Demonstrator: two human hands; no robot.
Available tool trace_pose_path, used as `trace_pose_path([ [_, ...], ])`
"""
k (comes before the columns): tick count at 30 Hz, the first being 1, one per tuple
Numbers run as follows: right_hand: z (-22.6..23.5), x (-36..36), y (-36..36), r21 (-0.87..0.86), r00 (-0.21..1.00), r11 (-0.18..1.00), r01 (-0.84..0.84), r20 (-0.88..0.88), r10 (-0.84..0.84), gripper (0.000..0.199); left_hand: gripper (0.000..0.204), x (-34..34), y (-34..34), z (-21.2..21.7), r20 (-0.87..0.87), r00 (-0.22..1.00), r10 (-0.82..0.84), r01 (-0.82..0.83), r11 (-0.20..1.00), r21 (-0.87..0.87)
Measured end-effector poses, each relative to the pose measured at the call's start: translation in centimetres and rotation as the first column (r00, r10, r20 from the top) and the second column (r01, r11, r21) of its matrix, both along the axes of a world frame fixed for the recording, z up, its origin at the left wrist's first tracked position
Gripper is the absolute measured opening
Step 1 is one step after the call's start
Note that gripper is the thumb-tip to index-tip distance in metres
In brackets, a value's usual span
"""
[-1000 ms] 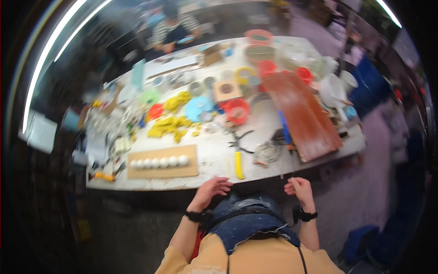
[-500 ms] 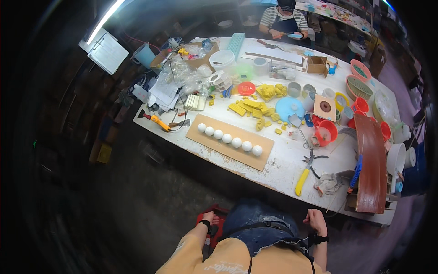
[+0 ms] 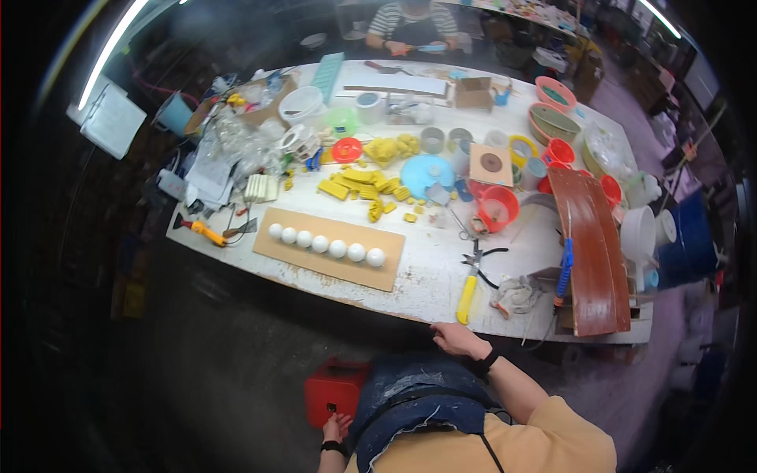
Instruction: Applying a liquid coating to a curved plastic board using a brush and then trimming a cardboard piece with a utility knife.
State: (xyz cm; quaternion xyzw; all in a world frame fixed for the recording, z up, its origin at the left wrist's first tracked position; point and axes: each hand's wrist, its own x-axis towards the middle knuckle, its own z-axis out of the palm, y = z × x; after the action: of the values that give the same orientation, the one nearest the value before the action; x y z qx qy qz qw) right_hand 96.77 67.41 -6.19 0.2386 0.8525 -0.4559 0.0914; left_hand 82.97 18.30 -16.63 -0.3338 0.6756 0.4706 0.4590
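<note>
My right hand (image 3: 459,340) is at the table's front edge, its fingers loosely curled with nothing visible in them. Whether it touches the edge is hard to tell. Low beside my apron, my left hand (image 3: 337,427) has its fingers apart and holds nothing, close to a red stool-like object (image 3: 319,392). Nearest to my right hand on the tabletop are a yellow-handled tool (image 3: 467,298), black-handled pliers (image 3: 475,258) and a crumpled whitish cloth (image 3: 516,296). Farther left, a row of several white balls (image 3: 337,249) sits on a tan board (image 3: 386,277).
Yellow chunks (image 3: 359,183), a blue disc (image 3: 426,173) and red cups (image 3: 497,208) crowd the white table (image 3: 315,203). A brown curved board (image 3: 593,252) stands at the right. Plastic bags (image 3: 236,146) and a scraper (image 3: 239,229) lie left. Another person (image 3: 410,27) works across the table.
The view has swung right, shifting the table leftward in it. My right hand has come up to the table edge. My left hand has dropped lower beside the red object.
</note>
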Motion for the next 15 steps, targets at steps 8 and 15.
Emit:
trace_pose_path([
  [8, -2.6, 1.4, -1.5, 0.027, 0.973, 0.995, -0.095, 0.215, 0.087, 0.029, 0.05, -2.6, -4.1, -3.2, 0.122, 0.942, -0.313, 0.312, 0.95, 0.03],
  [15, -2.6, 6.7, -2.1, 0.003, 0.969, 0.993, 0.119, 0.218, -0.117, 0.028, 0.058, -6.4, 1.1, -3.7, 0.093, 0.939, -0.332, 0.313, 0.934, 0.175],
])
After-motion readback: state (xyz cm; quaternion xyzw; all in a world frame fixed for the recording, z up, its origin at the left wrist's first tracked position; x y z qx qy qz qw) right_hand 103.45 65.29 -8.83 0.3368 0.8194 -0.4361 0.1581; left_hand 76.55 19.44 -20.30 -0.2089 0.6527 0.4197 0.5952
